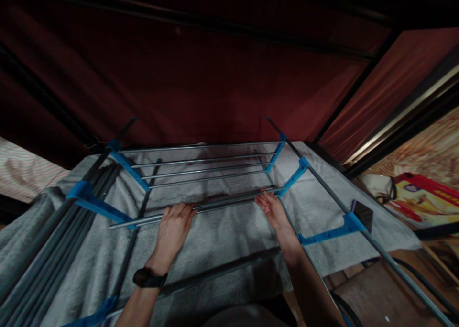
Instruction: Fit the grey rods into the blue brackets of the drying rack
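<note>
Between the left grip [174,222] and the right grip [272,207] the grey towel [222,241] lay bare, an easy lane back toward the person. Right ahead of both grips a loose bundle of rods [222,203] barred the way, and beyond it the fixed rails [204,170] left only narrow slots. A blue bracket [96,203] and stacked dark tubes [43,250] crowded outside the left grip; a slanting rail [333,194] with a blue arm [324,234] fenced the right grip's outer side.

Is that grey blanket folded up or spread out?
Spread out: the blanket lies flat under the metal rack, hanging over the edges.
</note>
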Available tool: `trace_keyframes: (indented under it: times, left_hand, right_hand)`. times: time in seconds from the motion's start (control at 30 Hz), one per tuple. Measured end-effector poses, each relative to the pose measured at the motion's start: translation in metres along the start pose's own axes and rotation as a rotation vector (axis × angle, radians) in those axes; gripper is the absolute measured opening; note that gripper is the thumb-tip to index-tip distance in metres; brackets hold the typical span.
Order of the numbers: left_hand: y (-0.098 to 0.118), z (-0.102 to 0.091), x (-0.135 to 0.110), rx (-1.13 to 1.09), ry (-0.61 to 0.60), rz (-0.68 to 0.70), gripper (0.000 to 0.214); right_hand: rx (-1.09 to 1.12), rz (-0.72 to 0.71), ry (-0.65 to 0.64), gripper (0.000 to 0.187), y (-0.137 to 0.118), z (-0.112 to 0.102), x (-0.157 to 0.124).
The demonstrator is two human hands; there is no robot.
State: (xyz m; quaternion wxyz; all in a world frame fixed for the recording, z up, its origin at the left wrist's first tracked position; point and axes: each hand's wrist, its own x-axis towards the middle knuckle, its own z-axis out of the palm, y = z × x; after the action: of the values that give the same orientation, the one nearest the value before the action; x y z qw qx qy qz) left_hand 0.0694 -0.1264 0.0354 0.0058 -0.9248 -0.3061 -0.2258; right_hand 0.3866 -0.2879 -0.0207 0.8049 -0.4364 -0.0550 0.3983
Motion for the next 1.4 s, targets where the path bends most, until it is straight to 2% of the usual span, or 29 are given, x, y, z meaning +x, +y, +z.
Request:
trace_keyframes:
  times: [0.23, 0.5, 0.77, 1.07, 1.2, 1.4]
  left_hand:
    - [-0.001, 0.003, -0.001, 0.018, 0.009, 0.008, 0.040]
    - [-0.004, 0.006, -0.010, -0.026, 0.049, 0.048, 0.039]
    - [-0.004, 0.011, -0.012, 0.032, 0.055, 0.076, 0.036]
    - [-0.034, 0.012, -0.027, 0.059, 0.048, 0.052, 0.040]
    - [-0.032, 0.008, -0.031, 0.042, 0.069, 0.073, 0.040]
    - [-0.018, 0.008, -0.027, -0.032, 0.126, 0.058, 0.037]
  right_hand:
    - [-0.080, 0.036, -0.095, 0.031, 0.008, 0.001, -0.013]
    - [-0.030, 0.027, -0.053, 0.027, 0.007, 0.008, -0.013]
    - [0.013, -0.005, 0.015, 0.031, -0.001, 0.008, -0.004]
    - [-0.020, -0.066, 0.015, 0.035, -0.023, -0.002, 0.002]
    - [-0.063, -0.055, -0.026, 0.033, -0.023, 0.005, -0.004]
    - [-0.043, -0.116, -0.090, 0.031, -0.037, 0.031, -0.016]
